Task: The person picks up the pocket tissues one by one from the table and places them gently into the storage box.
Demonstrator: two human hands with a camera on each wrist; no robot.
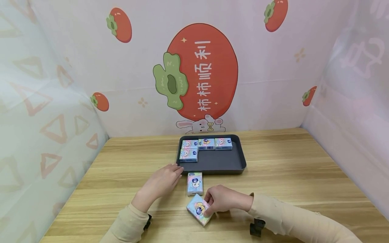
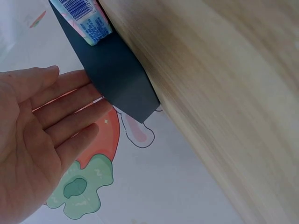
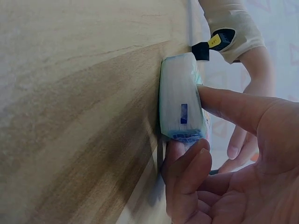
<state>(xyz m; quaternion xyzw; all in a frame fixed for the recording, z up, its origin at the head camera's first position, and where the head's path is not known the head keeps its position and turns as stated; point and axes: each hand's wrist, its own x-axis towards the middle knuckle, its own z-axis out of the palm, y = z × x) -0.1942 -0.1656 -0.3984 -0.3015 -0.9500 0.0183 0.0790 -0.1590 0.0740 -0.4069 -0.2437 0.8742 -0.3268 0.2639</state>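
Note:
My right hand [image 1: 226, 199] pinches a small pocket tissue pack [image 1: 197, 206] between thumb and fingers, near the front of the table. This pack lies turned at an angle; the right wrist view shows its white side [image 3: 177, 88] close to the wood. Just beyond it, a second tissue pack [image 1: 195, 183] lies flat between the hands. My left hand [image 1: 161, 181] has its fingers straight at the near left corner of a dark grey tray [image 1: 220, 160]. The left wrist view shows those fingertips [image 2: 91, 91] against the tray wall [image 2: 117, 77].
Several tissue packs [image 1: 206, 143] sit inside the tray, along its back and left side. Under everything is a wood-grain table [image 1: 288, 168]. Behind it hangs a white backdrop [image 1: 136, 67] printed with persimmons, with pale fabric at both sides.

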